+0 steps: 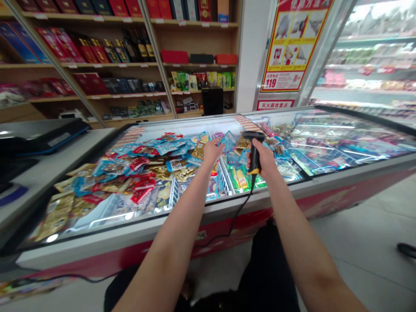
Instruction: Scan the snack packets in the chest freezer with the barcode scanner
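Note:
My right hand is wrapped round the grip of a black barcode scanner with a yellow-orange end, held upright over the chest freezer. A dark cable runs from its base down over the freezer's front edge. To its left, my left hand is closed, its fingertips pinching the edge of a light-blue snack packet. Beneath both hands lie many snack packets in gold, red and blue. Green packets fill a wire-basket section below the scanner.
The chest freezer spans the view, with a glass lid on its right part. At the left stands a counter with dark equipment. Shelves of boxes and bottles line the back. A red-and-yellow poster hangs beside a glass-fronted cooler.

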Demonstrator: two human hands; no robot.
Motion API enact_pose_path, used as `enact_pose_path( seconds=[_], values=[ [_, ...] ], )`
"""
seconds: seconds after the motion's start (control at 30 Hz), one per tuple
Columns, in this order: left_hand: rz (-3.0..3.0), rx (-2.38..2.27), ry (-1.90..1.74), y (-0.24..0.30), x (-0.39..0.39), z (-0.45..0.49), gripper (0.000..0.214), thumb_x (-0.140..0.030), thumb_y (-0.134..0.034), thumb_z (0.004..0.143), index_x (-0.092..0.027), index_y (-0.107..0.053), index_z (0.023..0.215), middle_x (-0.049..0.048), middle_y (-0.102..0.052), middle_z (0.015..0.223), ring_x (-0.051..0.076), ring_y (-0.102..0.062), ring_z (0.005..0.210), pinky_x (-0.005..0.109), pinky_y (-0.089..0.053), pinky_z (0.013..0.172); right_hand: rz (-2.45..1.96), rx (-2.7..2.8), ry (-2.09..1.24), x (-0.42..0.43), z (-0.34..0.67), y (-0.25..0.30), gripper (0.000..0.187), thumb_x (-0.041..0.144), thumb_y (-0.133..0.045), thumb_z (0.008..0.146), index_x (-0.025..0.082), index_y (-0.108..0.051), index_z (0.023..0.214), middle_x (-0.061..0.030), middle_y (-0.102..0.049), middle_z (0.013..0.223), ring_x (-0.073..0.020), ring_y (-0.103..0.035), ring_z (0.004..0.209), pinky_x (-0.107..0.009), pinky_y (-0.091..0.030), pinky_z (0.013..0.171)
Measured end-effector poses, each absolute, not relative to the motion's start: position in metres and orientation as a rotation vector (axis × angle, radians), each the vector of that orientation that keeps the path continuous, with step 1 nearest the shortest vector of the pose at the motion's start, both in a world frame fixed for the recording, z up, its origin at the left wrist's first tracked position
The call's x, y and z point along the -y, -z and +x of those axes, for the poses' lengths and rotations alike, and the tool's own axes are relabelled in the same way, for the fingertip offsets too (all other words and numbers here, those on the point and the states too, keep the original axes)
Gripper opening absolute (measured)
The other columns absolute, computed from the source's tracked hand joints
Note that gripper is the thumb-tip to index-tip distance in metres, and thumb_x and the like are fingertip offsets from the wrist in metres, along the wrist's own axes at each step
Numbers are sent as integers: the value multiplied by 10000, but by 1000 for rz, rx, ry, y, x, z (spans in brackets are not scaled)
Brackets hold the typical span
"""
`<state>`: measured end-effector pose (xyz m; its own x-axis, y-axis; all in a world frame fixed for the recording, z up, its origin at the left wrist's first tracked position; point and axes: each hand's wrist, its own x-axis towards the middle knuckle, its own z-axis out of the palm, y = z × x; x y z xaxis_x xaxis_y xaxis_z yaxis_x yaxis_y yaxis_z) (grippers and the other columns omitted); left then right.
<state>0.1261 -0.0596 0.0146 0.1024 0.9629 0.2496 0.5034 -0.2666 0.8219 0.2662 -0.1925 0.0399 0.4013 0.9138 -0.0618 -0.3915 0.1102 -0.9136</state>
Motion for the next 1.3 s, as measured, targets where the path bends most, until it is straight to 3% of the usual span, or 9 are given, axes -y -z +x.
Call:
enact_pose_path(
  seconds=[0.17,0.5,0.8,1.3],
  values=[
    [1602,-1268,-1111,-8,78,100,59,-195,-641,798,-174,-607,841,-10,-624,698,159,-688,630,243,-527,617,-1002,566,-1180,208,238,-45,308,465,-587,943,190,-544,811,22,-583,525,-101,-521,351,-195,-439,347],
    [1628,-1199,-1140,-4,89,99,122,-168,-630,777,-196,-517,743,-36,-564,652,145,-644,548,242,-513,550,-1081,691,-1110,223,223,-55,368,450,-652,890,175,-550,668,9,-568,495,-97,-482,325,-206,-406,294],
    [1742,-1298,-1142,3,82,97,86,-209,-640,773,-189,-556,771,-17,-605,726,141,-659,639,232,-508,624,-1152,748,-1100,228,224,-58,399,405,-619,908,165,-543,598,-6,-555,466,-101,-476,318,-209,-393,280],
    [1731,-1324,-1086,1,85,96,51,-220,-615,801,-177,-593,820,9,-670,824,132,-679,641,224,-502,632,-1130,725,-1107,230,220,-58,301,405,-661,881,181,-555,710,6,-568,487,-104,-486,320,-207,-410,300]
  ],
)
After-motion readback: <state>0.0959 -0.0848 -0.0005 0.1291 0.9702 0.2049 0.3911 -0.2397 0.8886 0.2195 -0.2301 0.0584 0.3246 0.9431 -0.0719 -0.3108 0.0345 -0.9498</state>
